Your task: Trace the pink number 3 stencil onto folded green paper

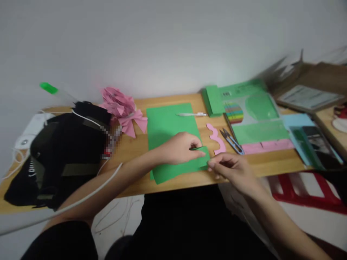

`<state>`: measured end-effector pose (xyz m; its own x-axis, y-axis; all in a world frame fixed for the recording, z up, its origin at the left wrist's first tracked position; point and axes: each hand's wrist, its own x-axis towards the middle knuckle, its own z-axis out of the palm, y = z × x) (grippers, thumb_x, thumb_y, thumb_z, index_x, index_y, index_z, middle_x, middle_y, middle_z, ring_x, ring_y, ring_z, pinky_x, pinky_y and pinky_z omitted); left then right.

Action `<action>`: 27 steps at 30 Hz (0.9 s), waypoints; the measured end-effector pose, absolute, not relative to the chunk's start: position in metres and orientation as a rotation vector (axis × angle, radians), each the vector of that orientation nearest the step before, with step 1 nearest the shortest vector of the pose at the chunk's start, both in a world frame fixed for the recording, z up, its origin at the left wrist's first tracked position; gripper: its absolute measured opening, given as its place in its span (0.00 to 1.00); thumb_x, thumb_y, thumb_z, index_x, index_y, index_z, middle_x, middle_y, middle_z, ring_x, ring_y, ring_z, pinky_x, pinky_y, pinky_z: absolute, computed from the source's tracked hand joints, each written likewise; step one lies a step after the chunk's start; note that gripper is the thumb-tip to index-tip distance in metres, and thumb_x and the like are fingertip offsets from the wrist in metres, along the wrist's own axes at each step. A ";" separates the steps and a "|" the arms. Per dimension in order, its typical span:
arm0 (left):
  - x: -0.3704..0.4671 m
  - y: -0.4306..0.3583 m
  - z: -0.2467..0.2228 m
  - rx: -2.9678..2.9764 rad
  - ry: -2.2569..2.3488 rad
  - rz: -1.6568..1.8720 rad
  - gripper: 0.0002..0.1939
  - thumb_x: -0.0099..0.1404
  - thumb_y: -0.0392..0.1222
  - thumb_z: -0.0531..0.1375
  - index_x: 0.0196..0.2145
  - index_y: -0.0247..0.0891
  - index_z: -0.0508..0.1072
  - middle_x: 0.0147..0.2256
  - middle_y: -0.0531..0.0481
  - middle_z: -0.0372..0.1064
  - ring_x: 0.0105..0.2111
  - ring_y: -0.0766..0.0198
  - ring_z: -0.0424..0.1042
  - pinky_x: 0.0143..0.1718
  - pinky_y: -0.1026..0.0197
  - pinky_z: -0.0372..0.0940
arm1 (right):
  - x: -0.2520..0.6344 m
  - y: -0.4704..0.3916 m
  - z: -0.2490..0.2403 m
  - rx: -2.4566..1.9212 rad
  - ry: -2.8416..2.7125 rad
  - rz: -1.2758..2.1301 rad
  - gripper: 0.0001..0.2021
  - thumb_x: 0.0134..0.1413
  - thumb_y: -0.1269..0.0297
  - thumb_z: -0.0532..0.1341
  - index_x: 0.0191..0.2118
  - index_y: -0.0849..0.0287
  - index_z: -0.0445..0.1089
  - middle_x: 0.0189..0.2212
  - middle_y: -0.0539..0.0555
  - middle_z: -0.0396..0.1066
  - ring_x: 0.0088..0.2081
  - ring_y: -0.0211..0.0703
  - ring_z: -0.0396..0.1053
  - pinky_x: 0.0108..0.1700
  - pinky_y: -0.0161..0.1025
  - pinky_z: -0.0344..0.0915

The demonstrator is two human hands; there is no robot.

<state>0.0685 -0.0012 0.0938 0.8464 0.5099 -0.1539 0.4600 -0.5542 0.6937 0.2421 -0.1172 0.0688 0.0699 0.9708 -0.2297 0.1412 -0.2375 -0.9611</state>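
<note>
1. Pinching green paper flap [204, 155] w/ L hand [181, 148]; flap btwn hands.
2. R hand [234, 168]: fingertips pinching flap's R edge.
3. Green sheet [172, 124] under L hand; can't tell if joined.
4. Snips [233, 141] just beyond R hand.

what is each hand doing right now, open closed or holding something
Left hand: closed, holding green paper.
Right hand: closed, fingertips pinching the same paper at its edge.
</note>
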 end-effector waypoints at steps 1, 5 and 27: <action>0.073 -0.006 0.084 2.273 0.674 -0.033 0.15 0.64 0.41 0.62 0.21 0.34 0.68 0.18 0.60 0.59 0.21 0.73 0.59 0.23 0.68 0.53 | 0.236 -0.133 0.053 -1.562 -0.983 1.337 0.19 0.43 0.47 0.70 0.21 0.60 0.74 0.17 0.53 0.73 0.16 0.32 0.63 0.18 0.30 0.58; 0.080 -0.040 0.063 2.322 0.727 -0.138 0.06 0.65 0.37 0.62 0.38 0.32 0.75 0.33 0.49 0.75 0.33 0.62 0.74 0.34 0.63 0.64 | 0.211 -0.180 0.014 -1.599 -0.479 1.431 0.20 0.32 0.48 0.74 0.20 0.60 0.74 0.18 0.54 0.73 0.16 0.33 0.64 0.17 0.29 0.53; 0.041 -0.126 -0.022 3.239 0.609 0.387 0.23 0.69 0.35 0.49 0.58 0.23 0.67 0.60 0.36 0.65 0.60 0.53 0.66 0.61 0.54 0.58 | 0.196 -0.198 -0.005 -1.589 -0.216 1.418 0.21 0.29 0.46 0.74 0.18 0.60 0.73 0.16 0.52 0.72 0.16 0.33 0.66 0.19 0.31 0.58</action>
<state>0.0412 -0.1256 -0.0216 0.9063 0.3348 0.2581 0.3759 -0.9176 -0.1296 0.1957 -0.1976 -0.0048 0.3087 0.6730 -0.6721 -0.4429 -0.5236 -0.7278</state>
